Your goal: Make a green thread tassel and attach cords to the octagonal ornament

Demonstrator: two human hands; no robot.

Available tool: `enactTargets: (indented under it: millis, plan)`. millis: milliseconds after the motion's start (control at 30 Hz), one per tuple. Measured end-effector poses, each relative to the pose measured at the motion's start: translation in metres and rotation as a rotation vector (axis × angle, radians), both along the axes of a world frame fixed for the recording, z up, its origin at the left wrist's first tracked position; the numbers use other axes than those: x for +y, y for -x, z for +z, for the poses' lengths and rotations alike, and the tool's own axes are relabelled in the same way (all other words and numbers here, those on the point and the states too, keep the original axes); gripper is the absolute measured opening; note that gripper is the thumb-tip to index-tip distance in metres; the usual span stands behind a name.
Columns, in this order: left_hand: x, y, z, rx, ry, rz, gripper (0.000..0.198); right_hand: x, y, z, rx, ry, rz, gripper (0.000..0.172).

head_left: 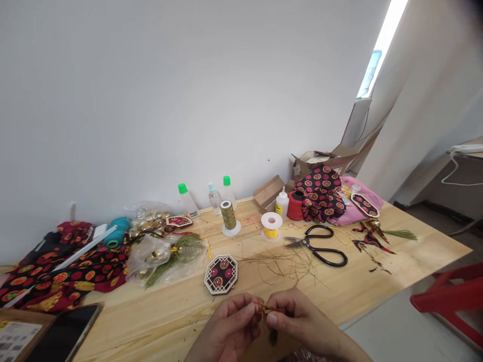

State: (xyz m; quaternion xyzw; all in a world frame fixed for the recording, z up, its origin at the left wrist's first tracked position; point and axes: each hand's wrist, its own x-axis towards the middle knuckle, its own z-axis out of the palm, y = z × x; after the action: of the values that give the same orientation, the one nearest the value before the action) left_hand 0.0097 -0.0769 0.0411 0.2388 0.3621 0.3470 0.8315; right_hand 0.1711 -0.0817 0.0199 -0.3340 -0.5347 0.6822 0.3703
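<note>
At the front edge of the table my left hand [236, 324] pinches a thin red cord [259, 303] between thumb and fingers. My right hand [296, 319] is closed too, its thumb and forefinger gripping the top of a small green tassel [272, 337] that hangs below. The fingertips of both hands nearly meet, and they cover most of the knot area. Just beyond my left hand lies an octagonal ornament [221, 274] with a pale lattice frame and dark patterned cloth. Loose olive threads [279, 264] are scattered ahead of my hands.
Black-handled scissors [317, 246] lie right of a yellow thread spool [271, 227]. An olive thread cone [228, 215] stands near bottles by the wall. Patterned cloth [322, 196] sits far right. Bagged bells [151, 221] and a phone [62, 332] are left. A red stool [449, 296] stands beside the table.
</note>
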Motion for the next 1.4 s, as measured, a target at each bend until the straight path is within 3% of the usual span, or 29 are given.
enactTargets:
  millis: [167, 300, 400, 700, 833, 1067, 1267, 1300, 1400]
  plan:
    - [0.000, -0.001, 0.003, -0.037, -0.026, -0.093, 0.021, -0.003, -0.006, 0.001, 0.044, 0.090, -0.022, 0.039]
    - [0.003, -0.001, 0.012, 0.087, -0.148, -0.176, 0.025, -0.002, -0.013, 0.002, -0.043, 0.008, -0.001, 0.040]
    - [0.003, -0.004, 0.013, 0.103, -0.151, -0.194, 0.027, 0.000, -0.018, 0.003, -0.151, -0.078, 0.032, 0.039]
    - [0.002, -0.009, 0.002, 0.227, -0.120, -0.139, 0.023, -0.003, -0.017, 0.019, -0.546, -0.355, 0.043, 0.024]
    - [0.005, -0.009, -0.001, 0.168, -0.096, -0.124, 0.019, -0.003, -0.015, 0.026, -0.589, -0.429, 0.048, 0.021]
    - [0.004, -0.013, -0.012, 0.000, -0.004, -0.056, 0.019, -0.002, -0.012, 0.030, -0.506, -0.402, 0.061, 0.020]
    - [0.004, -0.013, -0.015, 0.053, -0.062, -0.036, 0.020, -0.003, -0.013, 0.020, -0.655, -0.334, -0.013, 0.010]
    - [0.004, -0.012, -0.014, 0.082, -0.084, -0.036, 0.021, -0.004, -0.014, 0.016, -0.667, -0.317, -0.038, 0.011]
    - [0.004, -0.012, -0.012, 0.177, -0.147, -0.039, 0.022, -0.006, -0.016, 0.005, -0.655, -0.295, -0.135, 0.043]
